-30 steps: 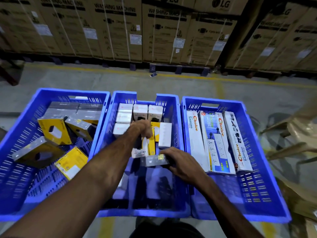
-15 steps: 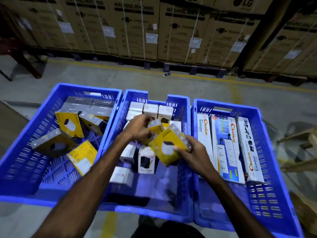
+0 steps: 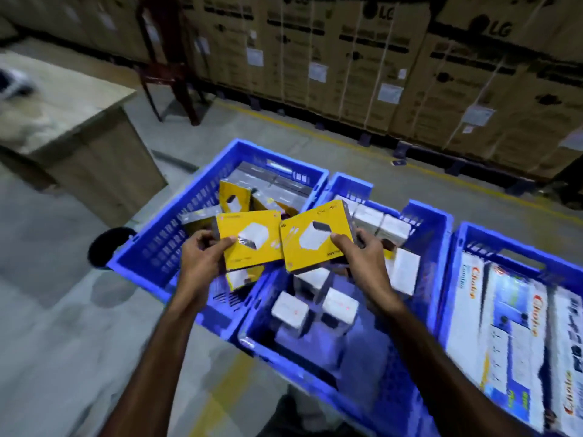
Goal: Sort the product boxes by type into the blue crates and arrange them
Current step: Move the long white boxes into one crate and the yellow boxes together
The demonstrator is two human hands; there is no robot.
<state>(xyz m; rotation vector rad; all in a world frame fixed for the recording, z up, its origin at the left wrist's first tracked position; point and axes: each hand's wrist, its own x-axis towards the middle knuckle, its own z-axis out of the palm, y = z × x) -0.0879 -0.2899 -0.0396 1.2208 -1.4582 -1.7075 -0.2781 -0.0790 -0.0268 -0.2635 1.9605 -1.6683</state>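
Observation:
My left hand [image 3: 202, 257] grips a yellow product box [image 3: 252, 239] by its left edge. My right hand [image 3: 359, 250] grips a second yellow product box [image 3: 312, 234] by its right side. Both boxes hang side by side over the seam between the left blue crate [image 3: 151, 247] and the middle blue crate [image 3: 426, 247]. More yellow and grey boxes [image 3: 274, 187] lie in the left crate. Small white boxes [image 3: 315, 307] fill the middle crate. Long white power-strip boxes [image 3: 504, 326] lie in the right blue crate [image 3: 504, 247].
A wooden desk [image 3: 79, 121] stands at the left, with a dark chair [image 3: 167, 67] behind it. Stacked cardboard appliance cartons [image 3: 378, 58] line the back on pallets. A round black object [image 3: 107, 247] sits on the floor beside the left crate.
Both hands lifted out of the middle crate, each with a yellow box, and moved left toward the left crate. The camera swung left, showing the desk and chair.

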